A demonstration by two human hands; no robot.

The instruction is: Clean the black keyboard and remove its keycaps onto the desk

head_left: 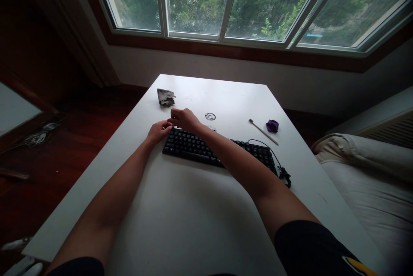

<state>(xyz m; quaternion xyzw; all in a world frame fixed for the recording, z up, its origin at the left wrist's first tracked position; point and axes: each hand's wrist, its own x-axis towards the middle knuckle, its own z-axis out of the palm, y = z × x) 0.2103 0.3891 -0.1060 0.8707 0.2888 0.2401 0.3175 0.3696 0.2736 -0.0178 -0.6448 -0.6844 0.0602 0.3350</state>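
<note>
A black keyboard [206, 149] lies slanted across the middle of the white table [180, 220]. Both my hands meet at its far left corner. My left hand [158, 131] is curled, with its fingertips pinched at that corner. My right hand [183, 119] reaches across the keyboard, fingers bent and pinched beside the left fingertips. What they pinch is too small to make out. My right forearm covers part of the keys.
A crumpled grey cloth [165, 96] lies at the table's far left. A thin brush [263, 132] and a purple lump [272, 126] lie at the right. The keyboard's black cable [284, 175] bunches near the right edge. A small round ring [210, 116] lies beyond my hands. A cushioned seat [371, 173] stands to the right.
</note>
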